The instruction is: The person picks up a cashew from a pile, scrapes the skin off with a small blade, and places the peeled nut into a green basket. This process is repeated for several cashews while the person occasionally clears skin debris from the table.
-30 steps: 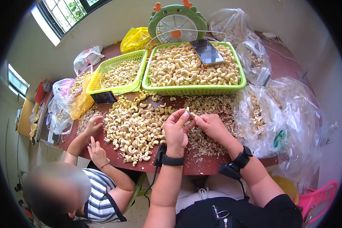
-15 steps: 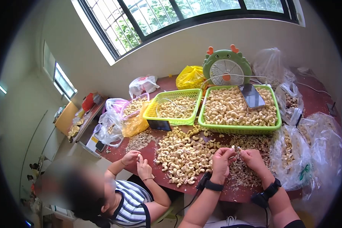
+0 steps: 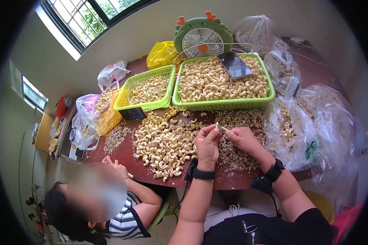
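Observation:
My left hand (image 3: pixel 207 143) pinches a cashew nut (image 3: pixel 217 125) between thumb and fingertips. Right beside it, my right hand (image 3: pixel 242 140) is closed on a small tool with a grey tip (image 3: pixel 223 128), which meets the nut; most of the tool is hidden in my fingers. Under and behind both hands lies a heap of brown skin scraps (image 3: pixel 243 157). To the left of my left hand, a pile of loose cashews (image 3: pixel 163 143) spreads over the dark red table (image 3: pixel 133 173).
Behind the hands stand a green basket (image 3: pixel 225 105) of cashews with a phone (image 3: pixel 235 65) on top, a yellow-green basket (image 3: pixel 147 105) and a green fan (image 3: pixel 202 43). Clear plastic bags (image 3: pixel 294 134) of nuts crowd the right. Another person (image 3: pixel 122 212) sits at the left, hands at the table edge.
The view has swung right and down, so the table sits further left and higher. My hands remain together at the nut. The other person's head has turned and their hands are lower.

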`<state>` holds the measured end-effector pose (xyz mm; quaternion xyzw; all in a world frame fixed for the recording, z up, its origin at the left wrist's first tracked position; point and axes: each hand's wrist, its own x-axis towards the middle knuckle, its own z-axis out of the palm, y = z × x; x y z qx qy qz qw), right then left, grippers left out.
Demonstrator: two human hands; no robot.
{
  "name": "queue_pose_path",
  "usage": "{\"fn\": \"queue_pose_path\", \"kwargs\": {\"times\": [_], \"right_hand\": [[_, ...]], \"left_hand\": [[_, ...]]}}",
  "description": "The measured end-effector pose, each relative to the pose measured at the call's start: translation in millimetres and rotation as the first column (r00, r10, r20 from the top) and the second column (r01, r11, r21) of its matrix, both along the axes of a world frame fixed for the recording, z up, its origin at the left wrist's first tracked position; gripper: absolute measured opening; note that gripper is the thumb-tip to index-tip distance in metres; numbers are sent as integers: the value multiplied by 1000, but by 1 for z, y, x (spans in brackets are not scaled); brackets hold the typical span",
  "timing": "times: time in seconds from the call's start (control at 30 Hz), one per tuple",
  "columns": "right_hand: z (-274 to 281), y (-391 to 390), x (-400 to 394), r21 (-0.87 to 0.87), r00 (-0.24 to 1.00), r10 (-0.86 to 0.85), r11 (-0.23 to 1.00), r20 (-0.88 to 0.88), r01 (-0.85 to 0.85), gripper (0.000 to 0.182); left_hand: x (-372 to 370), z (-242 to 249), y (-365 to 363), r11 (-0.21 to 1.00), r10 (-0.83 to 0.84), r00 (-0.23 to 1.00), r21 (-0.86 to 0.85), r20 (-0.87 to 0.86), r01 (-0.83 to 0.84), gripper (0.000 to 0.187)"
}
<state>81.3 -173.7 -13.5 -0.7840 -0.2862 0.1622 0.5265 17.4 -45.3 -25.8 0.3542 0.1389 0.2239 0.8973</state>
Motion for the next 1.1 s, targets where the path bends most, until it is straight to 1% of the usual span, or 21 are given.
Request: {"fn": "queue_pose_path", "kwargs": {"times": [0.2,0.27,0.37,0.43,0.47,0.53,0.57,0.63,0.7,0.77,0.8,0.83,0.9,0.97,1.03,1.07,1.1], "right_hand": [[0,1,0,-31,999,16,999,31,-15,37],[-2,0,1,-52,999,19,998,-28,-20,38],[-2,-1,6,-57,999,-33,998,-32,31,39],[-2,-3,8,-42,998,-50,998,-35,48,40],[-1,-4,9,-30,998,-59,998,-37,57,40],[2,-4,8,-21,998,-58,998,-32,57,40],[3,-4,7,-12,998,-58,998,-32,58,40],[4,-2,7,-8,999,-49,999,-22,49,40],[6,-3,6,-2,999,-45,999,-11,45,40],[10,-3,3,2,995,-32,999,-91,33,39],[-5,-2,7,20,995,-8,1000,-100,10,38],[-10,-1,10,7,999,-12,1000,46,11,37],[-3,0,5,-20,999,-37,999,-1,37,35],[-1,0,4,16,1000,2,1000,21,-2,35],[0,-2,2,9,997,-58,998,-56,58,35],[-4,-3,3,13,997,-53,998,-49,53,35],[-7,-3,3,32,997,-58,998,-56,59,36]], "left_hand": [[1,-2,0,1000,5,1000,14,4,-6,12],[1,-1,0,1000,11,1000,20,3,-11,11],[-2,0,1,1000,-26,1000,6,-12,26,7],[-3,0,3,996,-85,996,-38,25,86,9],[-2,0,2,995,-86,996,-38,29,87,9],[-3,9,-3,999,-36,999,-35,-21,35,16],[-2,11,-3,999,-30,999,-35,-20,29,16],[-1,13,-3,997,-47,999,-60,0,47,22],[-2,12,-1,996,-64,998,-66,12,65,21],[-3,11,-1,996,-60,998,-59,15,61,19],[-3,11,-1,997,-62,998,-47,15,63,17],[-3,12,-1,997,-58,998,-40,19,58,17],[-2,8,1,997,-64,997,-48,39,66,16],[-2,1,2,995,-63,995,-76,77,69,15],[-1,-3,1,995,-86,995,-51,50,89,13],[-3,-1,0,995,-82,995,-47,57,84,13],[-6,2,-3,995,-80,996,-66,27,81,13]]}}
